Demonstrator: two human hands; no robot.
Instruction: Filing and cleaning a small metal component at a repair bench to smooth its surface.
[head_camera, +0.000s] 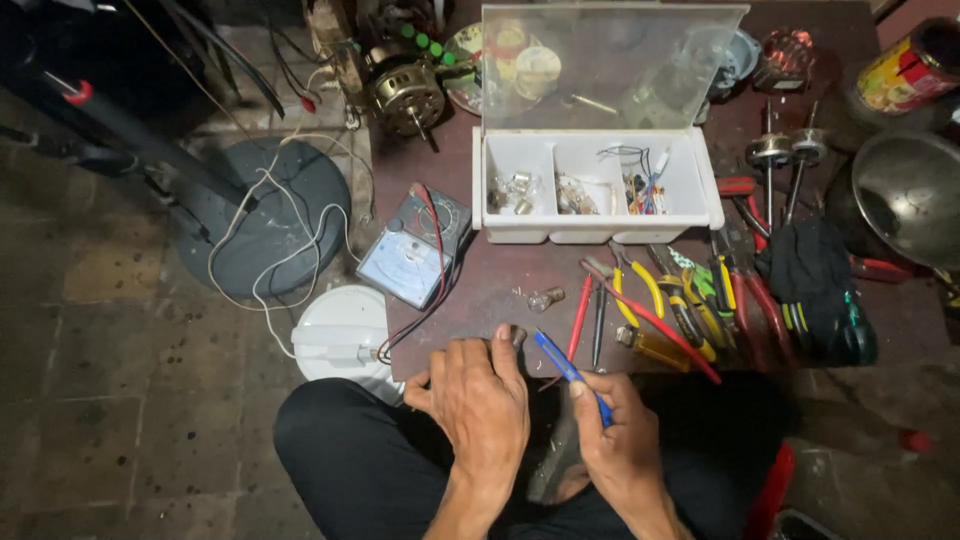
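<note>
Head view: right hand (625, 440) is clamped on a blue screwdriver (570, 372), its tip angled toward the left hand (480, 400), whose fingers close around a small part (518, 335). Beyond lie a loose bulb (546, 298), pliers (640, 295) and a white compartment box (595, 185).

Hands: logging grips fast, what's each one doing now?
Left hand: closed around a small dark part.
Right hand: holding a blue tool.
</note>
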